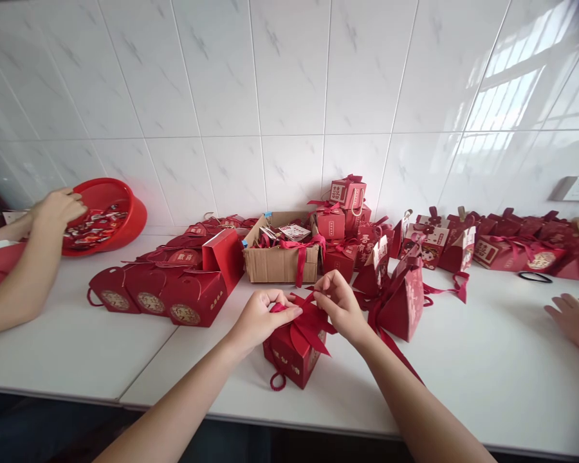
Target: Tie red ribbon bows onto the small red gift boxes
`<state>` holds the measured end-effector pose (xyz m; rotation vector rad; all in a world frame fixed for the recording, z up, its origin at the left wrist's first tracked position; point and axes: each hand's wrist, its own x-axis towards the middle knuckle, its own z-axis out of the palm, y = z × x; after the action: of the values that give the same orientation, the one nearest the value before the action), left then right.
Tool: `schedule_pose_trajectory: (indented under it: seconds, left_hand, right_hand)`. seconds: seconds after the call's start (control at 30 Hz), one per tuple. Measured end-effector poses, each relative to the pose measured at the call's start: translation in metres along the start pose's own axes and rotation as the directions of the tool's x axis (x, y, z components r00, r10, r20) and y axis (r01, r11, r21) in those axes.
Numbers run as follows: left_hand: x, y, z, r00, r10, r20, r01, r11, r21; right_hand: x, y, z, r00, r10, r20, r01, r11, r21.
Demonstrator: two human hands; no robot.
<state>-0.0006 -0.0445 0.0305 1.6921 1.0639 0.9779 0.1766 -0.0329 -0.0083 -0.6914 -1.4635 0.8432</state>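
A small red gift box (289, 360) stands on the white table (487, 379) right in front of me. A red ribbon (309, 325) lies across its top in loops. My left hand (260, 318) pinches a ribbon loop on the left side of the box top. My right hand (340, 302) pinches the other ribbon end on the right side. Both hands have their fingers closed on the ribbon. A short ribbon tail curls down at the box's front left corner.
A cardboard box (280, 257) of ribbons and tags sits behind. Red gift boxes (193, 296) lie left, stacked ones (345, 212) at the wall, more to the right (506, 247). Another person's hand (58, 206) reaches into a red basin (110, 212); another hand (576, 318) rests at right.
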Motion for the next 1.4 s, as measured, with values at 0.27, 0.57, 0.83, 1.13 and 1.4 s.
schedule_pose_trajectory:
  seconds: [0.27,0.57,0.83,1.13,1.4]
  left_hand:
    - [-0.001,-0.002,-0.010,0.997,0.033,0.076,-0.044,0.989,0.144]
    - [-0.006,-0.001,0.000,0.995,0.074,-0.070,-0.066,0.992,0.106]
    - [-0.003,-0.007,0.005,0.999,0.039,-0.029,-0.036,0.995,0.092]
    - [-0.003,-0.007,-0.002,0.998,0.040,0.050,-0.043,0.997,0.065]
    - [0.005,-0.005,-0.005,0.989,0.035,0.146,-0.010,0.985,-0.170]
  right_hand:
    - [0.001,0.005,-0.002,0.999,0.019,-0.033,-0.017,0.998,0.066]
    - [0.003,0.005,0.001,0.991,0.107,-0.081,-0.103,0.993,0.053]
    - [0.005,0.008,-0.001,0.977,0.143,-0.156,-0.131,0.988,0.085]
    - [0.008,0.006,-0.005,0.958,0.189,-0.214,-0.175,0.981,0.082]
    - [0.009,-0.014,-0.021,0.977,0.143,-0.158,-0.158,0.984,-0.082]
